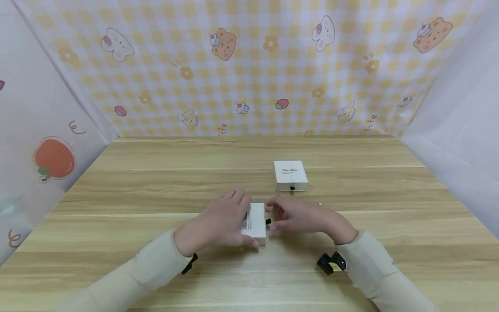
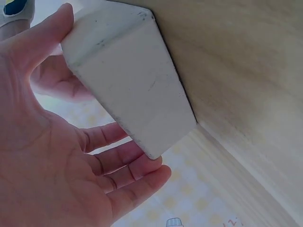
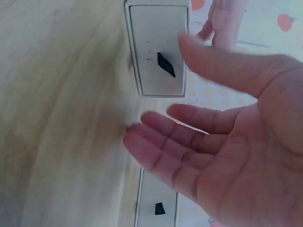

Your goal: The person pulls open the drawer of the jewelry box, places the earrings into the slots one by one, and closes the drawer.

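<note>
A small white drawer box (image 1: 257,221) with dark lettering on its lid sits on the table in the middle of the head view. My left hand (image 1: 218,223) grips it from the left, thumb on the near side and fingers on the far side. In the left wrist view the plain end of the box (image 2: 128,85) faces the palm. A black ribbon tab (image 3: 165,65) sticks out of the drawer front on the right. Close beside that tab is my right hand (image 1: 300,214), its fingers loosely bent and apart from the box, with nothing in them.
A second white box (image 1: 290,175), also lettered and with a black tab, stands farther back, slightly right. A tiny shiny object (image 1: 319,203) lies on the wooden table (image 1: 175,173) beyond the right wrist. A yellow checked cloth (image 1: 249,78) hangs behind the table.
</note>
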The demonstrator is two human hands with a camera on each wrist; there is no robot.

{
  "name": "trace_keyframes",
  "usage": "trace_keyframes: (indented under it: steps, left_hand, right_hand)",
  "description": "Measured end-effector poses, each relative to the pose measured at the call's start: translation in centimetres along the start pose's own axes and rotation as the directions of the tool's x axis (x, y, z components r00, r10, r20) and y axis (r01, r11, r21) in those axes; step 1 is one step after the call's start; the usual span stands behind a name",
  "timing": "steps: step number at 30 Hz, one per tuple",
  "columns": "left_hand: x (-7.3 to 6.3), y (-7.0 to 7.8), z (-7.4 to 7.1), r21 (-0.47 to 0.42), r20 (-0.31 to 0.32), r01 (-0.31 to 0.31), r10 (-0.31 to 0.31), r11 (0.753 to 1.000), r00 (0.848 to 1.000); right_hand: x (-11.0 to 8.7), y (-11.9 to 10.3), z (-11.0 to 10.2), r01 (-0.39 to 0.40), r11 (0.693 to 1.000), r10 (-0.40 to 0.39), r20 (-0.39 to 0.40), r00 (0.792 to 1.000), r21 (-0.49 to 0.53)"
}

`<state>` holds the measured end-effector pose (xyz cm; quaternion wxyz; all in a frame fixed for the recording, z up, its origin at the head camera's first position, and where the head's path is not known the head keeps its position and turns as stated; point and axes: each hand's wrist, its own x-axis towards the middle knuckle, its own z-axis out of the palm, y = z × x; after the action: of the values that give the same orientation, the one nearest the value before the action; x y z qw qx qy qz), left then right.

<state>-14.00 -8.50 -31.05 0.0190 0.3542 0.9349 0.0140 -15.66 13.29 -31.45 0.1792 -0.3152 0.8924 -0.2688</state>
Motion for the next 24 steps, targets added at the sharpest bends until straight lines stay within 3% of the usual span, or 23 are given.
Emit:
trace_keyframes:
  steps: [6,24]
  left_hand:
    - [-0.2,-0.1,0.2,-0.022,-0.015,0.012,-0.012,1.0,1.0]
    - [-0.2,-0.1,0.5,-0.013,-0.032,0.021,-0.022,1.0,0.999]
  right_hand:
    - [0.5,0.1,0.5,0.051,0.997,-0.051,0.001,0.999,-0.056]
    - [0.8,-0.1,1.0,0.027,0.997,-0.028,-0.019,0.999,-0.071]
